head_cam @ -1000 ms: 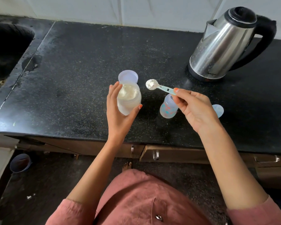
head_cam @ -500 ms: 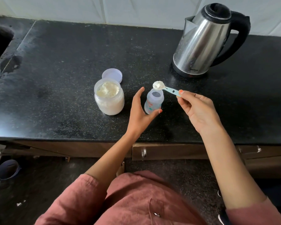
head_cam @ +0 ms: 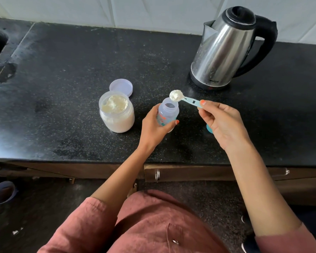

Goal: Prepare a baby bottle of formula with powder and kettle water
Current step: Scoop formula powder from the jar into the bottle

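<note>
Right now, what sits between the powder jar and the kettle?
In the head view, only bare black counter separates powder jar and kettle; the jar's lid sits just behind it.

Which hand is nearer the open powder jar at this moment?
Left. The left hand grips the baby bottle just right of the powder jar; the right hand holds the scoop farther right, beyond the bottle.

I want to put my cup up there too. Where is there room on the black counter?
The big bare patch is the counter left of the powder jar, toward the sink corner. There is also room right of the kettle. It is crowded in the middle: jar, its lid, the bottle in the left hand, and the spoon in the right hand.
</note>
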The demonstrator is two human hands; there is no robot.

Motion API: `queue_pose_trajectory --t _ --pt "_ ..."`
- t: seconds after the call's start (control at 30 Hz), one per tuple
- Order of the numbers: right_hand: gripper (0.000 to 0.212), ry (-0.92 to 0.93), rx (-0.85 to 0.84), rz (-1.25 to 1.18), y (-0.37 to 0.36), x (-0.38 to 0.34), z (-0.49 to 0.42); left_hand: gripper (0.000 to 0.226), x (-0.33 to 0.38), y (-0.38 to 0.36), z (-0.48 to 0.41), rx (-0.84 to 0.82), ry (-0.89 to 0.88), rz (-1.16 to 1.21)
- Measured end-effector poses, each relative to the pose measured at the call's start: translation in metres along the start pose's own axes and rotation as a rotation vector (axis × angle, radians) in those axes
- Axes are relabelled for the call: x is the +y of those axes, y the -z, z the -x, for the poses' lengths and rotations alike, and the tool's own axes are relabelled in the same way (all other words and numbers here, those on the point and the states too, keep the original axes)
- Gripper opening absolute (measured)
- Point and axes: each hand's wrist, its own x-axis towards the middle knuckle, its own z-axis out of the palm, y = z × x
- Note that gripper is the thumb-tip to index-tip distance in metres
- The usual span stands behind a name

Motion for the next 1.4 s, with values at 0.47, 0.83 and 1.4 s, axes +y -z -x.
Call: queue_pose_trajectory --t 0.47,0.83,1.4 --pt "0.012 0.132 -0.16 0.178 -0.023 -0.011 0.008 0.045 0.02 0.041 0.022 0.069 -0.083 0.0" --pt "0.012 0.236 -0.259 0.308 -0.032 -0.008 0.01 0.041 0.035 0.06 0.032 0.085 -0.105 -0.045" --pt "0.013 0.876 -0.27 0.712 -0.04 0.0 0.021 0.038 0.036 0.074 0.036 0.091 -0.04 -0.077"
